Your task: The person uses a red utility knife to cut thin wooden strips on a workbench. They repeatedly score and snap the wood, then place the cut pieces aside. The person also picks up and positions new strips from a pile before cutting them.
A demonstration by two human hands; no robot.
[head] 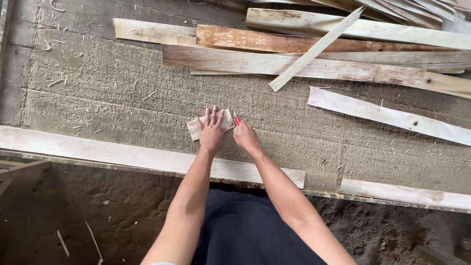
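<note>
1. Both forearms reach over the long plank at the bench edge.
2. Left hand lies flat, fingers spread, pressing the small wood piece just beyond that plank.
3. Right hand is closed around a red pencil, beside the piece.

Long boards are lying in a pile on the rough tabletop. One plank is lying alone. Wood bits are sitting everywhere.
</note>
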